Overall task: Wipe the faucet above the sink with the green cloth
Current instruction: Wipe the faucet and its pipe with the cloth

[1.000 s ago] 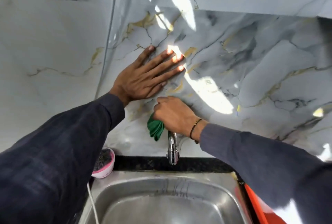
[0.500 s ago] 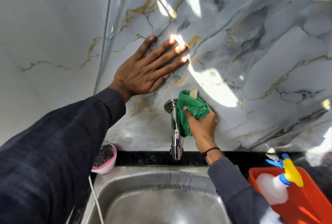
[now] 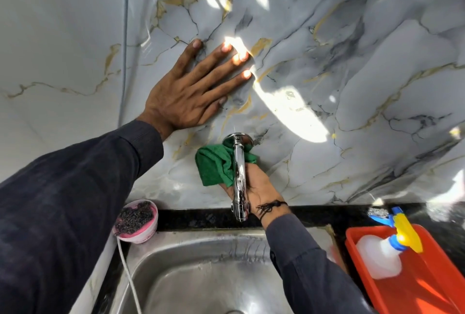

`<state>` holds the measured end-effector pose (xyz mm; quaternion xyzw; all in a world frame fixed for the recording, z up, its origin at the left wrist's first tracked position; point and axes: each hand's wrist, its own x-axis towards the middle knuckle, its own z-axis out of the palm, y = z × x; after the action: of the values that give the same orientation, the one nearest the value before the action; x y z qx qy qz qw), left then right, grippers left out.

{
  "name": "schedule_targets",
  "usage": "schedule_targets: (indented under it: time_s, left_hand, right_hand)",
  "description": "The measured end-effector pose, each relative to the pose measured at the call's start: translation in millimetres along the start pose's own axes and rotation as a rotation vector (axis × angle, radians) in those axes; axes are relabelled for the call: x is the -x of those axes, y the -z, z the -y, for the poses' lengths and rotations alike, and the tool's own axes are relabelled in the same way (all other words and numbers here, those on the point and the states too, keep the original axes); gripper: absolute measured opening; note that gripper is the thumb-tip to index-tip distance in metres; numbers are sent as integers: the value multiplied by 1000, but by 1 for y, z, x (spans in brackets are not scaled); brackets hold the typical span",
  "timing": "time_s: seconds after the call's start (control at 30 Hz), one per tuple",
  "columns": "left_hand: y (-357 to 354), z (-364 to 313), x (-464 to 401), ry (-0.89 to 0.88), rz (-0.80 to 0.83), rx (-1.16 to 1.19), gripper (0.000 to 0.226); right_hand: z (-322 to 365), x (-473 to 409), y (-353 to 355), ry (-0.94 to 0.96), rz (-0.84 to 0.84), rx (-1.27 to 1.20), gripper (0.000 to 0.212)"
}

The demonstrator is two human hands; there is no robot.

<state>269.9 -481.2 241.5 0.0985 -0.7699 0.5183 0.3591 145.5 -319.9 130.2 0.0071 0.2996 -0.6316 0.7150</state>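
A chrome faucet [image 3: 239, 175] juts from the marble wall above the steel sink [image 3: 208, 271]. My right hand [image 3: 259, 189] is under and behind the spout, palm up, holding the green cloth [image 3: 214, 167] against the faucet's underside and left side near its wall flange. Part of the cloth shows to the right of the spout too. My left hand [image 3: 193, 89] lies flat on the wall above and to the left of the faucet, fingers spread, holding nothing.
A pink tub [image 3: 137, 223] with dark scrubbing material sits at the sink's back left corner. A red bin [image 3: 432, 291] on the right holds a white spray bottle [image 3: 385, 250] with a yellow and blue trigger. A black counter strip [image 3: 327, 215] runs behind the sink. A white cord [image 3: 128, 276] hangs at the left.
My right hand has gone from on top of the faucet, round its right side, to underneath it, carrying the cloth to the left of the spout. My left hand has stayed on the wall.
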Motion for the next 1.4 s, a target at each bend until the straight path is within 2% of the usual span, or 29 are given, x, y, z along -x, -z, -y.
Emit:
schedule_targets:
  time_s: [0.1,0.2,0.27,0.3,0.4,0.47,0.57,0.63,0.73,0.87,0.9,1.0,1.07,1.27,1.4]
  left_hand:
    - [4,0,-1,-5,7,-10,70]
    - [6,0,-1,-3,16,-18,70]
    - [7,0,-2,0,13,-14,72]
    - [7,0,-2,0,10,-8,72]
    - [4,-1,-1,-3,6,-11,74]
    - [3,-2,0,0,7,-1,74]
    - [1,-1,1,8,17,20,72]
    - [1,0,1,7,17,25,70]
    - [0,-1,0,6,10,35,69]
    - [0,-2,1,5,4,51,68]
    - [0,-2,1,5,4,50,68]
    - [-2,-2,1,1,0,52,68]
    - [-2,-2,1,2,-14,57,68]
    - [-1,-2,1,-3,-16,58,68]
    - [1,-3,-1,-12,-3,53,67]
  right_hand:
    - [3,1,2,16,-39,-1,31]
    - [10,11,4,68,-222,100,34]
    - [10,18,1,204,-337,233,25]
    - [9,20,-2,341,-408,329,25]
    - [1,36,-17,803,-585,874,21]
    - [-7,47,-26,973,-646,1275,19]
    - [-17,55,-35,1016,-622,1787,43]
    - [-23,61,-38,950,-581,1970,61]
    - [-28,73,-35,980,-529,2033,62]
    - [-17,70,-43,969,-593,2037,29]
    - [-14,66,-47,948,-624,1992,27]
    - [-15,53,-53,909,-730,1830,65]
    - [-20,45,-54,862,-810,1780,77]
    - [-16,26,-60,631,-899,1692,75]
    - [-4,20,-63,450,-881,1621,60]
